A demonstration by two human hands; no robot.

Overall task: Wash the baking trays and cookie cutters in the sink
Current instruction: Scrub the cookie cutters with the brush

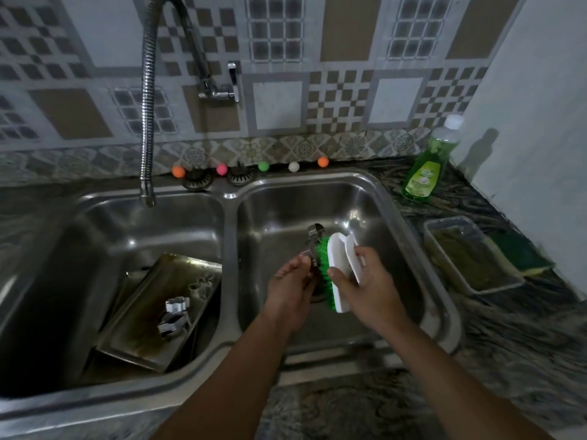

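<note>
Trays [158,312] in the left sink [79,223] look dirty, with cutters [176,315] on top, so most washing is left. Over the right bowl, the left hand [290,292] pinches one cookie cutter [313,246]. The right hand [365,281] grips a green brush [336,274], touching it.

You face a tiled wall [340,100] patterned in grey, white and brown checks, with an ornate border strip [286,147] running along its foot. To your right a plain pale side wall [540,122] meets it at a corner. The tabletop [508,344] below you is dark stone with swirling light veins. A chrome tap [222,87] is mounted on the tiles, and its ribbed flexible hose [147,115] arches up and hangs down at your left. The light is dim and cool.
</note>
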